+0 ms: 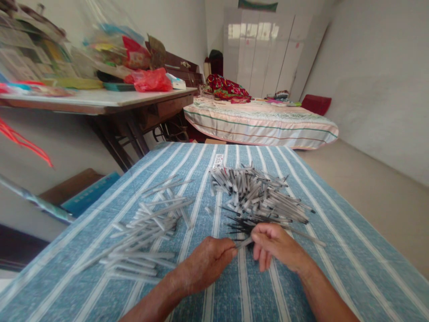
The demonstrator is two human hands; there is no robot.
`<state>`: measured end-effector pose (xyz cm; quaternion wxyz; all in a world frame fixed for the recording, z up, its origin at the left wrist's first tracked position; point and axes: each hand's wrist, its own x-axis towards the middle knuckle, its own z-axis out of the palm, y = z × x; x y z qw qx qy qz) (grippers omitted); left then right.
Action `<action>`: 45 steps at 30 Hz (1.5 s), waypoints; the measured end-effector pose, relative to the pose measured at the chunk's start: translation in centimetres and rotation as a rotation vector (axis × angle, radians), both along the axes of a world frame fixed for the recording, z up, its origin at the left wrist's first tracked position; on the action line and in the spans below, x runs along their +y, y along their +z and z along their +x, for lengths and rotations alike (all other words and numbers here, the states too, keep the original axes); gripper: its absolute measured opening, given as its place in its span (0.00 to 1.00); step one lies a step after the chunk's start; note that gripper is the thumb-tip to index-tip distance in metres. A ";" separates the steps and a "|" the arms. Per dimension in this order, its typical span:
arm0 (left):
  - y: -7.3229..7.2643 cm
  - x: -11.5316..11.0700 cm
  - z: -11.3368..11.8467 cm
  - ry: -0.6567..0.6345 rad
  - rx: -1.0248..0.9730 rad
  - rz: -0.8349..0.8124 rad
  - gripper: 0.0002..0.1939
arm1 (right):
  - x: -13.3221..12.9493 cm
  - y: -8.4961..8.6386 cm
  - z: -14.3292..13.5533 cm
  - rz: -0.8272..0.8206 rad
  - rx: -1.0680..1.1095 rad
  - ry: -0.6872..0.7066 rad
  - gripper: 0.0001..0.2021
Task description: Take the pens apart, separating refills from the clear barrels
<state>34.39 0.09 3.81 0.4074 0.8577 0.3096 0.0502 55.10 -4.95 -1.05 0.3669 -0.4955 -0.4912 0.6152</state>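
Observation:
My left hand is closed, its thumb and finger pinching one end of a thin translucent grey tube. The tube's other end is pinched by my right hand, whose lower fingers hang curled. Just beyond my right hand lie thin black sticks, partly hidden by it. Behind them is a large heap of grey tubes with dark ends. To the left, a looser pile of pale grey tubes is spread on the cloth.
A blue striped cloth covers the table. At the left stands a side table with a red plastic bag and other bags. Beyond are a bed and a white wardrobe.

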 end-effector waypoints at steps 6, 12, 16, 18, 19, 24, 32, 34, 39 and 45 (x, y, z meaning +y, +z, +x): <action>0.0 -0.2 0.0 -0.017 0.009 -0.018 0.16 | -0.1 0.1 0.1 0.040 0.046 -0.013 0.16; 0.1 -0.1 0.1 -0.034 0.017 -0.053 0.18 | -0.2 0.7 0.6 0.049 0.141 0.008 0.16; 0.2 -0.1 0.1 -0.020 0.008 -0.036 0.17 | -0.1 0.5 0.3 0.028 0.053 0.010 0.17; 0.2 -0.1 0.1 -0.023 -0.001 -0.037 0.17 | -0.1 0.3 0.1 0.015 -0.013 -0.002 0.20; 0.1 -0.1 0.1 -0.027 -0.005 -0.040 0.17 | -0.1 0.2 0.1 0.015 -0.033 -0.007 0.21; -0.1 -0.2 -0.1 -0.022 -0.015 -0.071 0.17 | -0.1 0.3 0.2 0.028 0.020 -0.013 0.19; -0.4 0.1 -0.3 0.001 -0.042 -0.160 0.19 | -0.1 0.9 1.3 0.082 0.083 -0.046 0.14; -0.4 0.0 -0.2 0.001 -0.038 -0.153 0.19 | -0.1 0.8 1.1 0.069 0.045 -0.036 0.15; -0.4 -0.2 0.0 -0.003 -0.043 -0.148 0.18 | -0.1 0.9 0.6 0.068 -0.034 -0.046 0.14; 0.7 1.9 -1.9 -0.045 0.062 -0.031 0.14 | -0.3 1.6 3.0 0.071 -0.075 -0.140 0.12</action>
